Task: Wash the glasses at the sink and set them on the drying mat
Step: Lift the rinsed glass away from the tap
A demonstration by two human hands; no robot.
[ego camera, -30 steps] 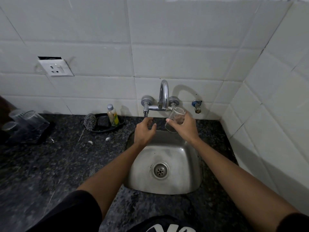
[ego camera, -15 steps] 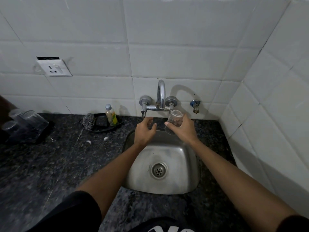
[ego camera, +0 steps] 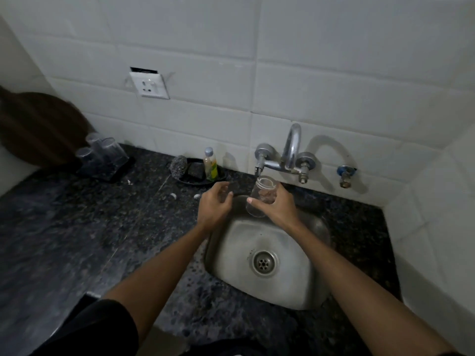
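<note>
Nearest the viewer, two bare forearms reach forward over a dark speckled countertop (ego camera: 77, 240) and a steel sink (ego camera: 303, 286) with a round drain (ego camera: 264, 263) in its floor. Over the far rim of the basin, the right hand (ego camera: 279, 208) grips a clear glass (ego camera: 262, 196): the thumb lies across the near side of the glass and the fingers curl round its far side, so that the glass stands on the left of the palm, rim tilted up and away, its base projecting below the thumb. The rim sits directly beneath the spout of the wall tap (ego camera: 285, 160); whether water runs cannot be told. The left hand (ego camera: 214, 205) hovers just beside the glass, apart from it, fingers loosely bent and holding nothing. Farther back on the left of the tap, a black dish (ego camera: 198, 181) carries a steel scourer (ego camera: 178, 164), a dark sponge and a small bottle (ego camera: 210, 164). At far left, several upturned glasses (ego camera: 102, 152) stand on a dark drying mat (ego camera: 113, 173). A wall socket (ego camera: 149, 84) is set in the white tiles.
</note>
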